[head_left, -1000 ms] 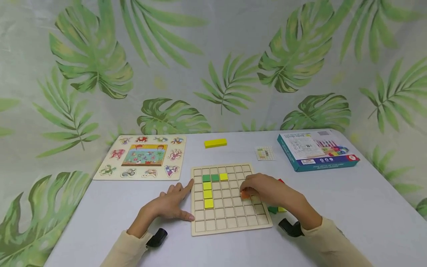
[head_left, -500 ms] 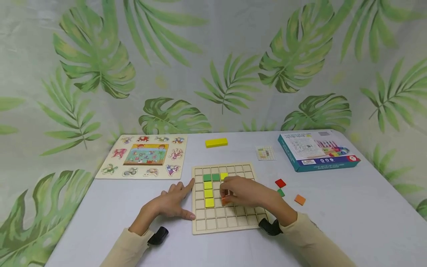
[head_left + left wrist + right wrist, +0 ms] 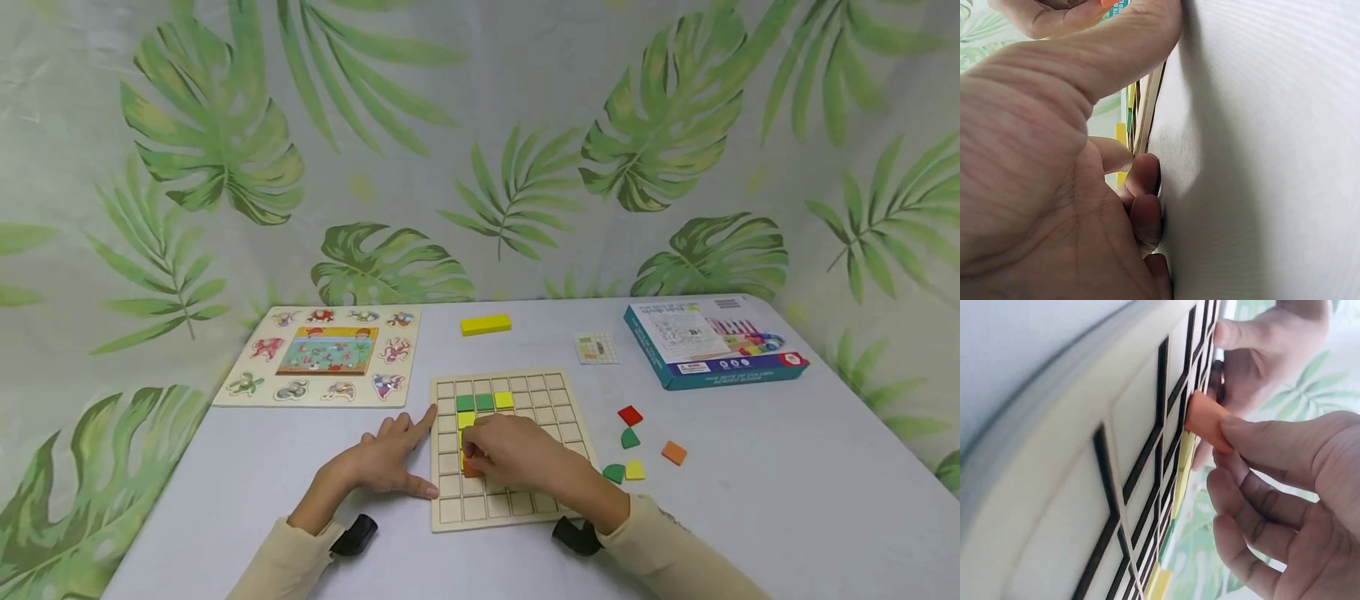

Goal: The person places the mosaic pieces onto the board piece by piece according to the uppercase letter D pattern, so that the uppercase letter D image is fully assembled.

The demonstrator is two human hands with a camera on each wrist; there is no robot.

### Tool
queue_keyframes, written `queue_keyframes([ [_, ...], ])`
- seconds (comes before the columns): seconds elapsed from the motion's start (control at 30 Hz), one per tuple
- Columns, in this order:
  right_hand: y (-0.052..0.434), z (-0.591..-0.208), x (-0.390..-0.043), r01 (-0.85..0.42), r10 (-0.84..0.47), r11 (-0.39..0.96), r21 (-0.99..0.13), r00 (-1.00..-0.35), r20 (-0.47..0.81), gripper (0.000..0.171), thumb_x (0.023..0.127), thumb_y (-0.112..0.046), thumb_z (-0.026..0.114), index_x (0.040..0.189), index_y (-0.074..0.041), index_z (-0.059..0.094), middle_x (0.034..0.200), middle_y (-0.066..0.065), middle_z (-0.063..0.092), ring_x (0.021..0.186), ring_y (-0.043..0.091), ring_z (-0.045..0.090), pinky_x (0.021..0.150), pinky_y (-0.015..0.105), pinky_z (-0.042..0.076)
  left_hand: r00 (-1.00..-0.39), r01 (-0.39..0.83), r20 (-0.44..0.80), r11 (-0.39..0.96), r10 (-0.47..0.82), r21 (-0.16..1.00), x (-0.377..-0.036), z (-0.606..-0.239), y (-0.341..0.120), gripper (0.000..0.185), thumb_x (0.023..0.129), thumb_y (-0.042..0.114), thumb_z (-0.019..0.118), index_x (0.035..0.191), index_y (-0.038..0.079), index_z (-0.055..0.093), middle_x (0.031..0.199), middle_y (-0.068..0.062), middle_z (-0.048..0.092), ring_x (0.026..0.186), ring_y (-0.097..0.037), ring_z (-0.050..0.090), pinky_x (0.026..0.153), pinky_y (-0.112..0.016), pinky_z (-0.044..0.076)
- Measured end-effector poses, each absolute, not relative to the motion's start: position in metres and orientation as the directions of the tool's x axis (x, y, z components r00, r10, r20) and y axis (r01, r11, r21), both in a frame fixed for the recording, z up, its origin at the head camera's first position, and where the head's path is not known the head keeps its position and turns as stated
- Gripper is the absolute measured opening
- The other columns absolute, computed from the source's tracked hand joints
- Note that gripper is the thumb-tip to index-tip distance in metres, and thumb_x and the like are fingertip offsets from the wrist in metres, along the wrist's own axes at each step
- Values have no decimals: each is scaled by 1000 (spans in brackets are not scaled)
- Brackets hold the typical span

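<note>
A wooden grid board [image 3: 555, 408] lies on the white table. Two green tiles [image 3: 474, 402] and a yellow tile [image 3: 503, 399] sit in its second row, with more yellow tiles [image 3: 466, 419] running down below them. My right hand [image 3: 495, 450] reaches over the board's left part and pinches an orange square tile [image 3: 471, 468], whose edge touches the grid just below the yellow column. The right wrist view shows the orange tile [image 3: 1207, 420] tilted against the board [image 3: 1085, 506]. My left hand [image 3: 390, 457] lies flat on the table, fingers touching the board's left edge [image 3: 1147, 119].
Loose pieces lie right of the board: red [image 3: 630, 415], two green [image 3: 629, 438], yellow [image 3: 634, 470], orange [image 3: 673, 452]. Farther back are a yellow block [image 3: 485, 324], a small pattern card [image 3: 597, 347], a blue box [image 3: 712, 340] and an animal peg puzzle [image 3: 322, 354].
My right hand has carried the orange tile leftward across the board, from its right side to below the yellow column, uncovering the loose pieces. The left hand stays put.
</note>
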State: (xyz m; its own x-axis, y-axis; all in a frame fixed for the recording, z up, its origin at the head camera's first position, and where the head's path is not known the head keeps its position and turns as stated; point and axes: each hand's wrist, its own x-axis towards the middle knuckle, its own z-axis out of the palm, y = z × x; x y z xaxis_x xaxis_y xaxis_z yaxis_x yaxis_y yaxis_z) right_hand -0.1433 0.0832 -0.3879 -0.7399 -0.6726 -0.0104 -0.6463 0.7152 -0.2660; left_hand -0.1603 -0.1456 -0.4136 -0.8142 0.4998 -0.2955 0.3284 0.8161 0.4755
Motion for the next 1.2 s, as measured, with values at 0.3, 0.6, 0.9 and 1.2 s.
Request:
queue_keyframes([
  [0.3,77,-389,-133,-682,-690,720,-127,-723,-28,10,90,-23,76,82,-22,70,76,-12,59,66,2,49,63,22,47,-809,352,-276,803,519,481,-161,-412,-145,115,76,49,84,161,10,18,114,-8,46,99,-22,37,72,-37,27],
  [0.6,103,-380,-127,-699,-711,701,-140,-701,-63,14,88,-27,78,100,-22,79,91,-10,68,78,4,57,76,26,52,-814,341,-277,807,510,482,-163,-417,-145,117,73,50,86,161,11,19,114,-9,46,98,-22,36,72,-37,27],
  [0.9,200,-379,-123,-525,-554,816,-240,-829,-70,21,87,-26,78,105,-17,74,100,-7,67,88,9,60,80,35,53,-815,334,-275,802,509,496,-160,-416,-145,118,71,49,86,161,10,19,110,-7,45,94,-22,33,70,-37,24],
  [1.2,285,-377,-118,-280,-308,940,-195,-943,-130,35,76,-40,86,100,-18,72,103,-2,66,86,15,59,78,39,56,-828,314,-308,843,469,437,-160,-411,-139,116,71,46,87,161,14,20,108,-6,43,94,-21,35,71,-38,28],
])
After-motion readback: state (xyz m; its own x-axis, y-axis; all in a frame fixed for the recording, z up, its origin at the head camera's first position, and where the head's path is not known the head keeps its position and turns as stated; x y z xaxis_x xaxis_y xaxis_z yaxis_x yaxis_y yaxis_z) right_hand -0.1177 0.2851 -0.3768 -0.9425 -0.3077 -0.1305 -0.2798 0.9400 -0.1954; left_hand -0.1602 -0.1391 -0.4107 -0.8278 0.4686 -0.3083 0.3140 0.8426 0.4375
